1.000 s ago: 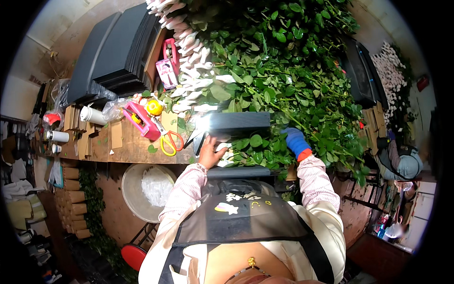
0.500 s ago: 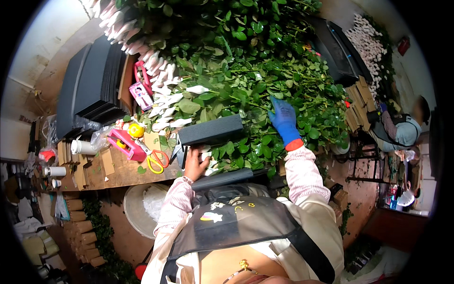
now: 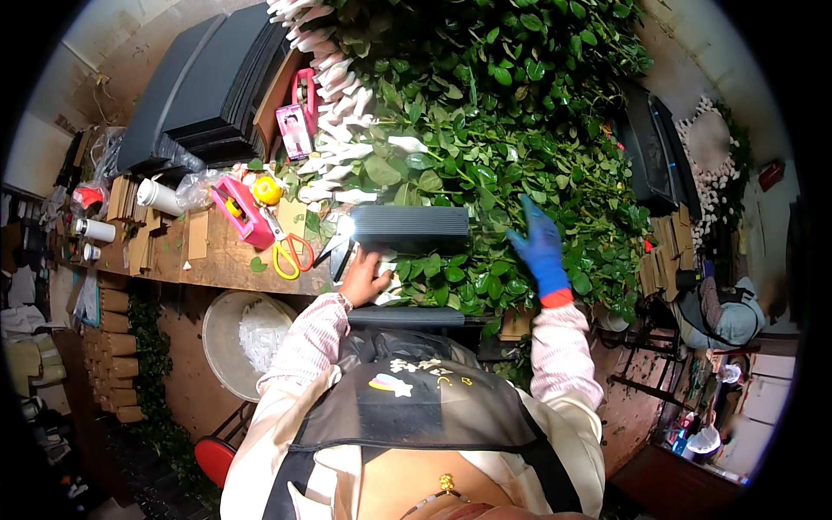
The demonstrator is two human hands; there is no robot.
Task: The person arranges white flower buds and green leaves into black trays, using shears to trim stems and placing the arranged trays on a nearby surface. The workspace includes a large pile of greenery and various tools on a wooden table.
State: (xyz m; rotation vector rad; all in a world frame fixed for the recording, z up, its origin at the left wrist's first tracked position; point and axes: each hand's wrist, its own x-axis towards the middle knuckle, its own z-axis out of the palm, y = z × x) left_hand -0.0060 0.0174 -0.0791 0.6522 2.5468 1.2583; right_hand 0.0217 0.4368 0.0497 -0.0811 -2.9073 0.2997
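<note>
A dark corrugated block (image 3: 410, 224) lies on leafy flower stems (image 3: 485, 147) in front of me. My left hand (image 3: 364, 279), bare, is at the block's near left corner with thumb and fingers apart; some fingertips are hidden at its edge. White-wrapped flower heads (image 3: 387, 282) show beside the thumb. To the right of the block, my right hand (image 3: 541, 251), in a blue glove, rests open on the leaves with its fingers stretched out. Scissors (image 3: 293, 254) with orange and yellow handles lie left of my left hand, blades partly spread.
At the left stand a pink tape dispenser (image 3: 243, 212), a white cup (image 3: 159, 196) and a stack of dark sheets (image 3: 221, 95). A second dark corrugated piece (image 3: 406, 317) lies along the near table edge. Below the table is a white bin (image 3: 227, 347). Another person (image 3: 724, 312) is far right.
The whole view has shifted and turned slightly. The corrugated block, tilted before, now lies level. Both hands keep about the same places beside it.
</note>
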